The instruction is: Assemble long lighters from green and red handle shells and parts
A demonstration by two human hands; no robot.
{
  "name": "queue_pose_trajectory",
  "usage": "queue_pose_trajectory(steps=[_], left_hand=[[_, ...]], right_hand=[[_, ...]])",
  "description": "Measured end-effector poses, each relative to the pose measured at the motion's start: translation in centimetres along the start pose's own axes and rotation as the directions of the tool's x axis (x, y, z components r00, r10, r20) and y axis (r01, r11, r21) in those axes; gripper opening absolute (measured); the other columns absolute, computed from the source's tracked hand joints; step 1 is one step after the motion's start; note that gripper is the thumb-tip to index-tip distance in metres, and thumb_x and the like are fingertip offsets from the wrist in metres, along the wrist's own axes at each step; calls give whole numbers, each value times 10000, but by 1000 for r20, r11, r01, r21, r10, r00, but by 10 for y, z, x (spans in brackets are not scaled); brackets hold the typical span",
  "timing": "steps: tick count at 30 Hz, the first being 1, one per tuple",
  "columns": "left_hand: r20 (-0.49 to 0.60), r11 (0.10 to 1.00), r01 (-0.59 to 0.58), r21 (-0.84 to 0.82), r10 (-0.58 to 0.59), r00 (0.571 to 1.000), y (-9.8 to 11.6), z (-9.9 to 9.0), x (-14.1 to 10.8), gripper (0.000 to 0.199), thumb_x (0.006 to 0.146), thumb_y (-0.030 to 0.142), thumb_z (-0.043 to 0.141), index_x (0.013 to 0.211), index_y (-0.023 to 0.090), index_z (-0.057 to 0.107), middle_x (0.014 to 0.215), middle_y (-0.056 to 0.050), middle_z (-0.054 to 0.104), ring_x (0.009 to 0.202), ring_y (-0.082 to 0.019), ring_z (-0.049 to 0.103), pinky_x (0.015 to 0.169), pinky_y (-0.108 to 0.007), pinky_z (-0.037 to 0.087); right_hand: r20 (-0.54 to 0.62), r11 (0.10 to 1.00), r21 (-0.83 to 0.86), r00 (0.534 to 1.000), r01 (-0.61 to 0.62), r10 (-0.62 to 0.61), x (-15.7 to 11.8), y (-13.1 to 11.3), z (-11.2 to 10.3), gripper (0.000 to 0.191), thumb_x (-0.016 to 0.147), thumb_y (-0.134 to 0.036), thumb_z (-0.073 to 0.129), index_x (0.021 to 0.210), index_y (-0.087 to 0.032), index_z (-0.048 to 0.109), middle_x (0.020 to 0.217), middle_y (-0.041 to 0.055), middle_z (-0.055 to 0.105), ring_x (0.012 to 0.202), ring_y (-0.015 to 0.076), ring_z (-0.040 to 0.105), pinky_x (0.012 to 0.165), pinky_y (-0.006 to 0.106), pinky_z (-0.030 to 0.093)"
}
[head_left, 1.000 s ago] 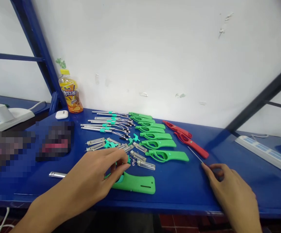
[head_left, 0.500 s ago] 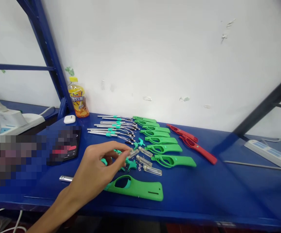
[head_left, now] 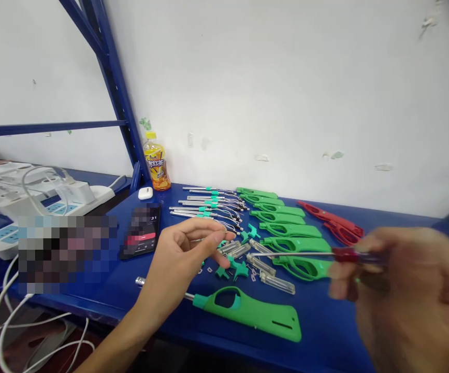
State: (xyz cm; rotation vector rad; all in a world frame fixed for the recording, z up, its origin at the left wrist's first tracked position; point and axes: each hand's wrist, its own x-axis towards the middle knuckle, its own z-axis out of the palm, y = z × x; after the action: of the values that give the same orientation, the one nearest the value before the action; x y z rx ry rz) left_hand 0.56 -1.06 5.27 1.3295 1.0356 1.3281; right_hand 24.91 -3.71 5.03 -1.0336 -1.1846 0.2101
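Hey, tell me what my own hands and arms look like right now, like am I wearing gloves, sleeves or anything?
Your left hand has no glove, and no ring, watch or bracelet shows on it. The forearm behind it is bare, with no sleeve in view. Your right hand is ungloved too, but too blurred to rule out a ring.

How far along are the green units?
Looks done: one green unit, joined to its metal rod. In hand: right hand grips a screwdriver; contents of left hand unclear. Apparently left, if this is assembly: separate rods, clear tubes, green shells, red shells.
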Motion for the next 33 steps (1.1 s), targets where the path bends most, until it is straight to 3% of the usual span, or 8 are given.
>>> queue_pose_trajectory(steps=[3,7,12,20,27,33], left_hand=[[48,994,98,-46,-96,994,2,3,-2,351,901,501,850,998,179,749,801,-79,818,588,-167,750,364,-154,173],[89,980,175,-93,-167,982,9,3,-7,426,869,575,848,1014,191,736,494,11,651,482,-174,701,353,-165,135],[87,975,166,-146,-155,984,12,1,-12,392,863,554,865,973,207,719,532,26,683,361,-113,596,339,-163,133],[100,969,133,-209,-114,988,8,2,-17,301,946,513,826,985,235,716,399,67,597,308,-57,480,368,-140,146],[119,966,117,-230,-91,989,3,1,-18,297,958,516,814,981,242,701,359,87,538,337,-98,566,383,-154,161],[54,978,117,-174,-109,993,9,5,-22,351,931,558,822,969,227,712,356,84,524,337,-108,563,397,-152,211]], right_hand=[[49,997,72,999,-22,19,-8,-15,24,335,1078,-498,659,874,-234,673,598,-34,682,464,141,680,406,221,468],[82,998,65,996,13,-19,-12,-14,31,365,1064,-533,677,871,-225,708,604,-30,690,468,151,704,405,215,482],[-2,998,58,1000,29,-29,-13,-7,32,362,1039,-526,717,848,-219,716,656,-16,706,518,171,746,417,216,487],[-8,996,82,999,-43,44,-15,-4,34,349,1021,-534,747,879,-216,724,671,-22,719,480,124,699,434,185,477],[-28,998,66,1000,-6,8,-14,-7,34,374,1028,-541,731,847,-214,734,625,-16,729,439,97,616,429,175,457],[-68,995,97,997,37,-30,-17,-9,36,355,1015,-506,764,825,-208,739,635,-23,716,442,87,604,430,174,447]])
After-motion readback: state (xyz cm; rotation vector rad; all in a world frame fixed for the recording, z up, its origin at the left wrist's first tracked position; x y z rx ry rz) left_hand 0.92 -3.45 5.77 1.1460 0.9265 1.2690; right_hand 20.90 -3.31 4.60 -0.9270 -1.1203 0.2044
